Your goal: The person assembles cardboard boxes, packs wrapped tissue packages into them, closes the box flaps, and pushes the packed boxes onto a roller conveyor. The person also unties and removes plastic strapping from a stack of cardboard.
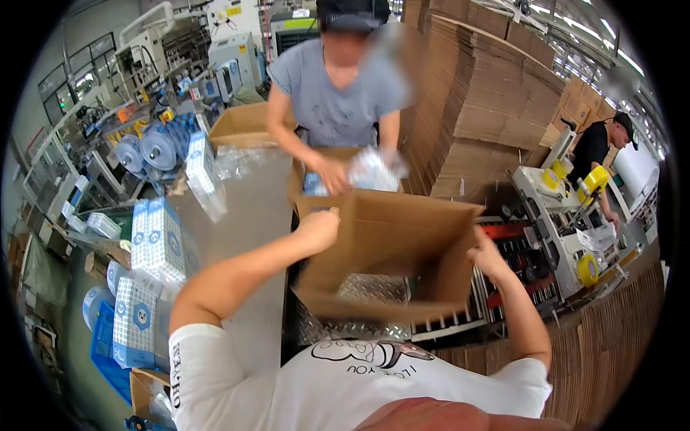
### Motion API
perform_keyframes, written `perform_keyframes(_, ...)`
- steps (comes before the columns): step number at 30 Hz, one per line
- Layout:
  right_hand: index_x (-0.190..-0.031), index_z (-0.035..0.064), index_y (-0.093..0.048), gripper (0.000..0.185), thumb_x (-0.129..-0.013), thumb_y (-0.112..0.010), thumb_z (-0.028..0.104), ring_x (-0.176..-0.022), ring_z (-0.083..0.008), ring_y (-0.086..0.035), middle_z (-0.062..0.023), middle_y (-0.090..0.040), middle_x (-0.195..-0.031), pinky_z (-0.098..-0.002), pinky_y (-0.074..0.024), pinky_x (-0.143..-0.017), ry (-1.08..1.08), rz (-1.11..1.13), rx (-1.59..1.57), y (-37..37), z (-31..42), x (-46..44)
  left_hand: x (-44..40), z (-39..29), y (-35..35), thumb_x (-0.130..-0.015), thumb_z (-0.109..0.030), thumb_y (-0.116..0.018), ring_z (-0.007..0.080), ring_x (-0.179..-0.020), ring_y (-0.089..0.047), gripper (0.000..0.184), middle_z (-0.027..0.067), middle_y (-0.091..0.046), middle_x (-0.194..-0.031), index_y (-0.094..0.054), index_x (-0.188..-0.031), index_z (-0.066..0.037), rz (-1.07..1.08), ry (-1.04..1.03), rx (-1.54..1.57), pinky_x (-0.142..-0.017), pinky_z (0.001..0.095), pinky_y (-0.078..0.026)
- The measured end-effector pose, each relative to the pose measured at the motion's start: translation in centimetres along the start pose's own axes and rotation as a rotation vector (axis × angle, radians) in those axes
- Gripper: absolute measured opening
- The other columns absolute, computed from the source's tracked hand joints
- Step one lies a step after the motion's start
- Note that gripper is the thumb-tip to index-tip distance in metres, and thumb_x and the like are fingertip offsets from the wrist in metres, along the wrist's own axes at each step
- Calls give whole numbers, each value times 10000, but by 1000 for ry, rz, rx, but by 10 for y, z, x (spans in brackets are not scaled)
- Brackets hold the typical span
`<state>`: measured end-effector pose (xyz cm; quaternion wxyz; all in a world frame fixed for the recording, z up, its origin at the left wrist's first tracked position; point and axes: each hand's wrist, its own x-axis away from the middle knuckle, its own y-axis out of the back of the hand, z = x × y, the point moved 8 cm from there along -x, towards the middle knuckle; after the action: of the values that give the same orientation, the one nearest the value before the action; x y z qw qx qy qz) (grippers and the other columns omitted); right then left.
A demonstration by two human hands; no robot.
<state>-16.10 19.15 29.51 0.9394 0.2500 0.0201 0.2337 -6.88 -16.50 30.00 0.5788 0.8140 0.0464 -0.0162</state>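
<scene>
A brown cardboard box (402, 223) is held up in front of me, its inside visible and the patterned metal plate (374, 287) showing through its open bottom. The fingers of my left hand (320, 230) are closed on its left upper edge. At its right corner, my right hand (487, 253) grips the wall. Just beyond it stands another box (296, 183), where a co-worker's hands hold a clear plastic-wrapped pack (374, 171) above blue-and-white packs.
Blue-and-white cartons (154, 237) stand on the left along the grey table (244, 215). Tall stacks of flat cardboard (489, 93) rise behind. A roller conveyor (503, 266) and a taping machine (546, 208) are at the right, near another person. A blue crate (108, 359) sits lower left.
</scene>
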Motion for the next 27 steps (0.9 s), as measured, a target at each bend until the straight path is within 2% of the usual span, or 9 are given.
perform_keyframes(2, -1492, 7, -177, 808, -773, -545, 14, -1452, -301, -144, -226, -203, -1539, -357, -157, -1165, 229, 475, 506, -73, 7, -12, -11, 7, -26, -910, -240, -512, 360, -641, -662, 323, 256, -641, -725, -572, -929, 76, 143, 46, 59, -597, 439, -535)
perform_keyframes(4, -1481, -51, -28, 995, -874, -573, 520, -1445, -405, 17, -314, 35, -1535, -421, -80, -1176, 252, 709, 673, -142, -44, -22, -5, -13, -85, -901, -248, -564, 299, -509, -644, 355, 215, -642, -672, -562, -979, 99, 500, 225, 316, -509, 383, -542)
perform_keyframes(8, -1495, -3, -145, 1093, -801, -378, 808, -1449, -356, -43, -235, -63, -1558, -434, -123, -1171, 189, 1189, 1041, -185, -44, -8, 43, -3, -207, -996, -292, -442, 216, -481, -619, 352, 142, -621, -646, -580, -1053, 27, 726, 198, 326, -468, 348, -519)
perform_keyframes(10, -1493, 2, -168, 1032, -839, -366, 776, -1445, -312, -141, -198, -156, -1558, -413, -145, -1171, 24, 1565, 553, -184, -16, 51, 36, 27, -184, -990, -262, -501, 189, -605, -654, 333, 115, -663, -741, -567, -1100, 45, 391, 201, 1067, -583, 325, -554)
perform_keyframes(11, -1489, 23, -205, 961, -832, -606, 597, -1427, -275, -219, -184, -270, -1524, -364, -163, -1169, 266, 1689, 620, -180, -1, 62, 28, 57, -155, -991, -250, -501, 174, -690, -658, 336, 96, -657, -768, -528, -1172, 32, 68, 124, 1030, -643, 311, -551)
perform_keyframes(13, -1487, 28, -214, 1004, -782, -689, 563, -1416, -265, -245, -190, -274, -1520, -375, -206, -1154, 133, 1358, 410, -172, -5, 13, 44, 111, -106, -979, -219, -520, 175, -966, -630, 464, 110, -615, -1012, -380, -1367, -8, -423, 137, 1330, -824, 297, -521)
perform_keyframes(16, -1480, 38, -219, 1161, -629, -772, 602, -1381, -464, -221, -253, -233, -1508, -514, -214, -1132, 533, 623, 1137, -175, -49, -65, 63, 89, -123, -825, -234, -714, 271, -1262, -428, 825, 163, -413, -1332, -209, -1445, -28, -314, 178, 1178, -1037, 391, -382)
perform_keyframes(21, -1425, -36, -256, 1075, -604, -838, 342, -1302, -433, -328, -245, -376, -1370, -564, -231, -1102, 951, -104, 819, -136, 91, -81, 57, 71, -159, -681, -329, -831, 385, -1384, -245, 1165, 270, -254, -1466, -60, -1463, 59, -365, 218, 703, -1128, 427, -253)
perform_keyframes(27, -1343, 38, -462, 645, -831, -644, 385, -1130, -403, -448, -237, -471, -1210, -505, -375, -963, 801, 167, 735, -174, -23, -35, 37, 23, -143, -707, -401, -788, 439, -1340, -289, 1108, 303, -226, -1468, -118, -1460, 59, -479, 501, 371, -1084, 474, -307)
